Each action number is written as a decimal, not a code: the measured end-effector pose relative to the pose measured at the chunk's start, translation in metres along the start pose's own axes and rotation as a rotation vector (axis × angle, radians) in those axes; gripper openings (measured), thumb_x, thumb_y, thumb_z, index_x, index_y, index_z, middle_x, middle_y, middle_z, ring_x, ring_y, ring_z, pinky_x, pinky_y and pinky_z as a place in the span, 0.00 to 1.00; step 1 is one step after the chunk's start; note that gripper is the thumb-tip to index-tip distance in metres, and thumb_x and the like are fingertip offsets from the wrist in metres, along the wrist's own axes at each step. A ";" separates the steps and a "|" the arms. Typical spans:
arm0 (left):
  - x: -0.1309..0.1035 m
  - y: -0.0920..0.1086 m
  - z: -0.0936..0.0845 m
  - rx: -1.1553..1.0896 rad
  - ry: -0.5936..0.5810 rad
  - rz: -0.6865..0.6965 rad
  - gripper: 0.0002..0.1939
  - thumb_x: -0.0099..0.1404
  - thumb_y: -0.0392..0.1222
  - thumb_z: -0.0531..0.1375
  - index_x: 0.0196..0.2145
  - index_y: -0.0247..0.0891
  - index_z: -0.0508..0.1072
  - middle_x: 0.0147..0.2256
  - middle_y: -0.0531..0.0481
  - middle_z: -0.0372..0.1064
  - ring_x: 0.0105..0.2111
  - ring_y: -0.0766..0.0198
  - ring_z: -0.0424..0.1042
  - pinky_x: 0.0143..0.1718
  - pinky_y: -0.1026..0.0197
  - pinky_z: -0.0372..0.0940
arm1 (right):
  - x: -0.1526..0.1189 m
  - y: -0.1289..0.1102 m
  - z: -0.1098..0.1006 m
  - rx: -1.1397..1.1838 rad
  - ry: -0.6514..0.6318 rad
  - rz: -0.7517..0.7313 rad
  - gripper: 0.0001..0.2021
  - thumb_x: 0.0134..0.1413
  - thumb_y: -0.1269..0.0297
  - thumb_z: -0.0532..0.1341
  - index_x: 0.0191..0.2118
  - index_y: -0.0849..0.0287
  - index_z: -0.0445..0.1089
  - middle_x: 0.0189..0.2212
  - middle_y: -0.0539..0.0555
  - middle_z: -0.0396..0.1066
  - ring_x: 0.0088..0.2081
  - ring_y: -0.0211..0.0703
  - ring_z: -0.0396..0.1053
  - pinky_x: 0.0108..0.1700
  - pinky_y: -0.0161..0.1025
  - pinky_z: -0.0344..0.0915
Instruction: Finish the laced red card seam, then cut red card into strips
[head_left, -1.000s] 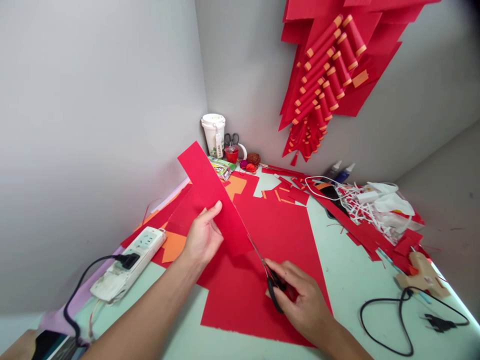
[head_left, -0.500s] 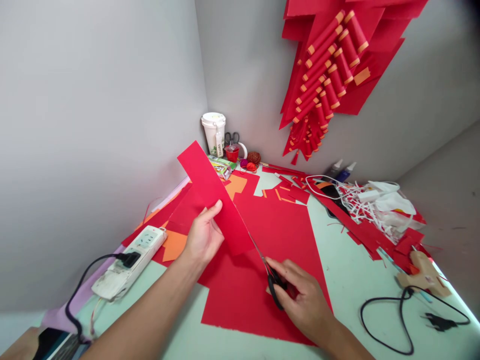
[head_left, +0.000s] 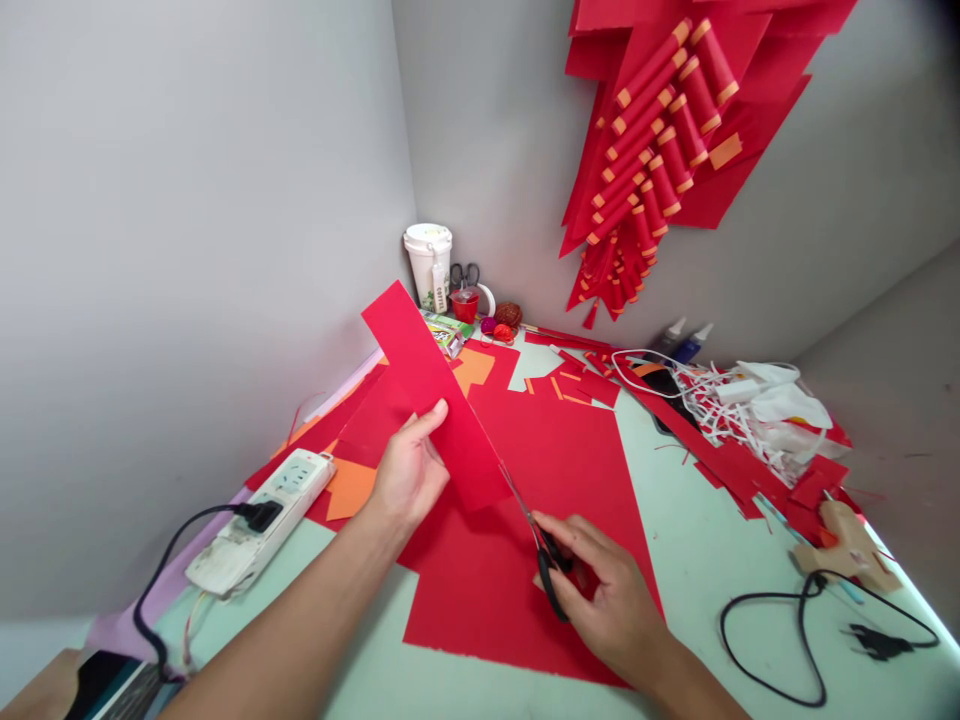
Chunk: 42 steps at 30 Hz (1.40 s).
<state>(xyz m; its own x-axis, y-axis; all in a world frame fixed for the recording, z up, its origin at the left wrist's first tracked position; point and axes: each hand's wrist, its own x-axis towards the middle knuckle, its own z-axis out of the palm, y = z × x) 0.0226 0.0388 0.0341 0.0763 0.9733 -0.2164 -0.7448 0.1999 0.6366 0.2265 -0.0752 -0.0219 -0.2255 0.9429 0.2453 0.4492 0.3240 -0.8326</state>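
Observation:
My left hand (head_left: 412,465) grips a long strip of red paper (head_left: 439,395) by its left edge, thumb on top and fingers underneath. The strip is held tilted above the table, its far end up and to the left. In my right hand (head_left: 604,590) is a pair of scissors (head_left: 551,570) with black handles. Their blades lie at the right edge of the strip, near its lower end. A large sheet of red paper (head_left: 517,610) lies flat beneath both hands.
A white power strip (head_left: 262,520) with a black plug sits left. At the back stand a white cup (head_left: 429,262) and yarn balls (head_left: 506,322). White cords and red scraps (head_left: 750,465) are heaped right, by a black cable (head_left: 806,625). Red paper firecrackers (head_left: 660,150) hang on the wall.
The strip and my left hand have shifted very slightly to the right. The scissors remain at the strip's right edge, with hardly any movement of my right hand.

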 end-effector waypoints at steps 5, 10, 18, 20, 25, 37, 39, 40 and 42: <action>-0.001 0.000 0.001 0.012 -0.003 -0.002 0.19 0.60 0.33 0.63 0.50 0.37 0.72 0.48 0.44 0.76 0.49 0.52 0.75 0.53 0.50 0.68 | 0.001 -0.001 -0.001 0.002 -0.009 0.013 0.25 0.55 0.74 0.56 0.58 0.52 0.65 0.34 0.53 0.67 0.34 0.41 0.68 0.38 0.36 0.69; -0.002 0.000 0.002 0.026 -0.012 -0.013 0.19 0.60 0.33 0.63 0.50 0.36 0.72 0.47 0.43 0.77 0.48 0.52 0.75 0.53 0.50 0.68 | 0.001 0.002 -0.002 0.002 -0.026 0.003 0.26 0.55 0.73 0.56 0.59 0.51 0.64 0.35 0.53 0.68 0.35 0.41 0.67 0.39 0.37 0.68; -0.002 -0.002 0.002 0.009 -0.005 -0.015 0.18 0.61 0.31 0.63 0.49 0.36 0.72 0.47 0.44 0.77 0.49 0.53 0.75 0.53 0.51 0.68 | 0.000 0.004 0.000 -0.019 -0.029 -0.005 0.24 0.56 0.72 0.57 0.59 0.51 0.65 0.36 0.53 0.68 0.36 0.41 0.68 0.39 0.36 0.68; -0.002 -0.003 0.002 0.009 -0.003 -0.020 0.17 0.61 0.32 0.62 0.49 0.36 0.72 0.46 0.44 0.77 0.49 0.53 0.75 0.53 0.51 0.68 | 0.000 0.004 0.001 -0.027 -0.026 -0.009 0.24 0.57 0.71 0.57 0.59 0.51 0.64 0.36 0.53 0.68 0.36 0.41 0.68 0.39 0.36 0.68; -0.003 -0.004 0.002 0.001 -0.002 -0.022 0.18 0.61 0.32 0.62 0.50 0.36 0.72 0.47 0.44 0.76 0.48 0.53 0.75 0.53 0.51 0.68 | 0.000 0.004 0.001 -0.038 -0.011 -0.016 0.24 0.56 0.72 0.57 0.59 0.52 0.65 0.34 0.52 0.68 0.34 0.40 0.68 0.37 0.35 0.68; -0.002 -0.006 0.002 -0.011 0.011 -0.002 0.20 0.60 0.32 0.63 0.51 0.35 0.72 0.46 0.43 0.77 0.47 0.52 0.76 0.54 0.50 0.68 | 0.000 0.004 0.001 -0.053 0.023 -0.044 0.23 0.57 0.70 0.57 0.58 0.53 0.67 0.32 0.52 0.68 0.32 0.39 0.68 0.35 0.34 0.68; -0.002 -0.006 0.002 -0.013 0.013 0.001 0.19 0.60 0.32 0.63 0.51 0.35 0.72 0.46 0.43 0.77 0.48 0.52 0.75 0.54 0.50 0.68 | 0.000 0.005 0.002 -0.048 0.031 -0.046 0.22 0.57 0.70 0.57 0.58 0.52 0.67 0.32 0.51 0.68 0.32 0.39 0.67 0.36 0.33 0.68; -0.003 -0.006 0.002 -0.014 0.014 0.001 0.20 0.60 0.32 0.63 0.51 0.36 0.72 0.46 0.44 0.77 0.48 0.52 0.76 0.54 0.50 0.68 | 0.000 0.006 0.002 -0.045 0.034 -0.044 0.22 0.57 0.70 0.57 0.58 0.52 0.67 0.32 0.51 0.68 0.32 0.39 0.67 0.36 0.33 0.68; -0.003 -0.006 0.003 -0.014 0.016 -0.002 0.21 0.60 0.32 0.63 0.51 0.36 0.71 0.46 0.44 0.77 0.47 0.52 0.76 0.53 0.50 0.68 | 0.001 0.006 0.002 -0.040 0.034 -0.039 0.22 0.58 0.70 0.57 0.58 0.53 0.67 0.31 0.51 0.67 0.31 0.39 0.67 0.35 0.33 0.68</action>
<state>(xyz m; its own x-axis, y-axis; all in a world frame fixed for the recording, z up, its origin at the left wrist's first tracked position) 0.0288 0.0345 0.0327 0.0672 0.9709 -0.2299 -0.7539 0.2003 0.6257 0.2273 -0.0727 -0.0276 -0.2144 0.9313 0.2944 0.4746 0.3627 -0.8020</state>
